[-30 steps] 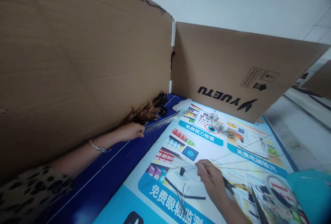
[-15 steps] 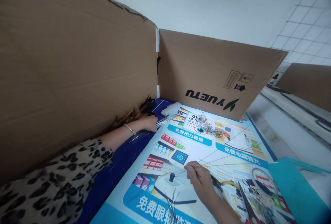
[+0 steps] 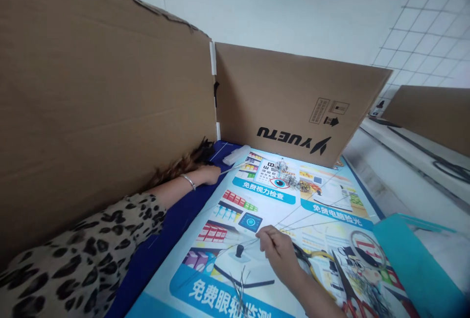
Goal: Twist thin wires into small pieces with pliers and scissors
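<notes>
At the left edge of the printed sheet [image 3: 220, 210], my left hand [image 3: 210, 174] is closed around thin wires [image 3: 235, 167] that reach toward the upper right. Over the middle of the sheet, my right hand [image 3: 276, 247] is pinched on a thin wire [image 3: 242, 244] that runs out to the left and right. A bundle of short wires [image 3: 240, 293] lies below it. Scissors [image 3: 347, 279] with red handles and a yellow-handled tool [image 3: 316, 259] lie right of my right forearm. Small silvery tinsel-like pieces [image 3: 290, 179] rest near the sheet's top.
Tall cardboard panels [image 3: 279, 98] stand behind and to the left. Brown feathery material [image 3: 179, 161] lies along the left panel. A teal box [image 3: 418, 259] is at the right, with a coil of wire [image 3: 367, 249] beside it. A blue cloth [image 3: 161, 244] lies under the sheet.
The view has shifted slightly, moving most things left. The wires at my left hand look more gathered and show less behind it. My right hand keeps its pinch at nearly the same spot over the sheet.
</notes>
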`<state>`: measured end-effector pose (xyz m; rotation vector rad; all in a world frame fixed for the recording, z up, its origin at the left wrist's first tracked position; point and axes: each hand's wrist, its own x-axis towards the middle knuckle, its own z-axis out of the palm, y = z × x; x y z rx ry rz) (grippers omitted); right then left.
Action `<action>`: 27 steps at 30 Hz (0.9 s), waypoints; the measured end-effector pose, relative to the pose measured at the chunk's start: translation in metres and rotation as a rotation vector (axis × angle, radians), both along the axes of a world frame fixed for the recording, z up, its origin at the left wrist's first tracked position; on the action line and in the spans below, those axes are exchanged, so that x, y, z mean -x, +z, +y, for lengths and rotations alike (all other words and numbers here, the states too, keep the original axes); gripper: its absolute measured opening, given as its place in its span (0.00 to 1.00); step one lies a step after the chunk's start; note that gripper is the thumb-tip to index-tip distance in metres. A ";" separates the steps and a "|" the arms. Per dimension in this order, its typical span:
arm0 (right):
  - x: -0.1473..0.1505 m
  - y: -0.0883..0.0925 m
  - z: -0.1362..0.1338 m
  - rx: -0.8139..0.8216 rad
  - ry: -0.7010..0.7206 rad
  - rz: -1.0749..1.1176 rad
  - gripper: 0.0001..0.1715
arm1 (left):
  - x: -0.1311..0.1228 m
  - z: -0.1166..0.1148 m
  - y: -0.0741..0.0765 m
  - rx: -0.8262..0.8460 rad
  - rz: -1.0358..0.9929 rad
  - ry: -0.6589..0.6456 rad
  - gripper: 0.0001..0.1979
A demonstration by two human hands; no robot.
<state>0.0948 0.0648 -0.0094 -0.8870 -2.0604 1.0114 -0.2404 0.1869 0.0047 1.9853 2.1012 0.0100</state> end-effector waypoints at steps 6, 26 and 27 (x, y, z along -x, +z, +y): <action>0.001 0.001 0.001 -0.001 -0.001 0.012 0.18 | 0.017 -0.011 0.019 -0.063 -0.056 0.048 0.16; 0.001 0.002 0.002 -0.016 0.006 -0.010 0.18 | 0.015 -0.057 0.048 -0.578 -0.700 0.115 0.15; 0.001 0.002 0.002 -0.018 0.004 -0.010 0.18 | 0.017 -0.056 0.051 -0.590 -0.711 0.123 0.15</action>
